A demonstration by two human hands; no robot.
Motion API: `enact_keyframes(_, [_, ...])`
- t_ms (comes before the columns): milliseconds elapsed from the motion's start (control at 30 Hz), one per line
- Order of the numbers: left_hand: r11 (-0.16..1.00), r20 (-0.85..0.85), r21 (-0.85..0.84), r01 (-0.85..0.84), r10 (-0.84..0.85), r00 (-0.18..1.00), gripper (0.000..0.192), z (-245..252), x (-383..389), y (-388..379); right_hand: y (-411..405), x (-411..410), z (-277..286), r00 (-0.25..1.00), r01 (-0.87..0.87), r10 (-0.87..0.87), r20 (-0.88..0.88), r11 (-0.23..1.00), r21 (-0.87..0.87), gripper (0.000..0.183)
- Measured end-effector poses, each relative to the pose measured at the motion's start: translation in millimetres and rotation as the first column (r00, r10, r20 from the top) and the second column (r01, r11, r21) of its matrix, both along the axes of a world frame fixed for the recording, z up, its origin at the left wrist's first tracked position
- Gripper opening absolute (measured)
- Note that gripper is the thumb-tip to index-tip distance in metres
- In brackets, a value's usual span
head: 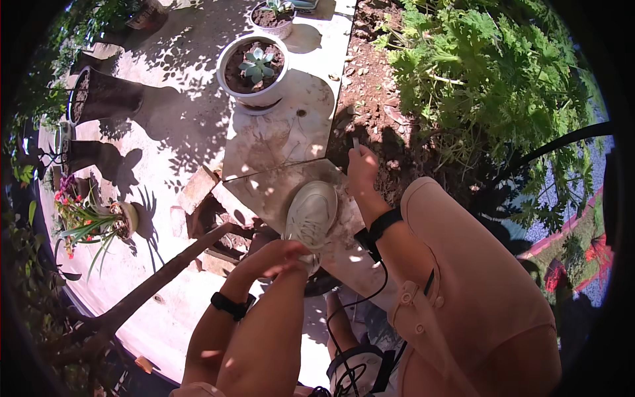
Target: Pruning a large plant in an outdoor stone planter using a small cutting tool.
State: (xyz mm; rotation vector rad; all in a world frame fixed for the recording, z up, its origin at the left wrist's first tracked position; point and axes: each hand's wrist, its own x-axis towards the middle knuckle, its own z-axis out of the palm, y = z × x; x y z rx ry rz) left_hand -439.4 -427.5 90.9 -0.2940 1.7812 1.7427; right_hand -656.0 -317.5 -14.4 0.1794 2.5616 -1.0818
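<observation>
My right hand (363, 168) is closed on a small tool whose short grey metal end (355, 143) points up over the soil bed (364, 84); the rest of it is hidden in the fist. Resting against my shin, just above the light shoe (311, 213), is my left hand (285, 257); no object shows in it. The shoe stands on a stone slab. Beyond it, a white pot (223, 82) holds soil and a pale green succulent (257, 65). Leafy green plants (461, 64) grow to the right of the bed.
A smaller succulent pot (283, 31) stands farther off. Tall dark pots (111, 97) and a flowering plant (67, 191) are at the left. A bare tree branch (163, 270) reaches in beside bricks (197, 189). Black cables (330, 322) hang between my legs.
</observation>
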Motion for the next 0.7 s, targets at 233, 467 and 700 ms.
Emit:
enact_keyframes(233, [0.994,0.18,-0.074,0.076,-0.062,0.982,0.03,19,-16,-1,33,-22,32,0.772,0.504,-0.151,0.617,0.738,-0.45,0.011])
enact_keyframes(467, [0.998,0.238,0.003,0.056,-0.055,0.97,0.031,19,-30,13,76,-19,67,0.774,0.493,-0.183,0.606,0.775,-0.395,0.01])
enact_keyframes(700, [0.999,0.186,-0.044,0.01,-0.002,0.983,0.031,12,-15,10,57,-30,71,0.958,-0.094,0.118,0.263,0.99,-0.102,0.02])
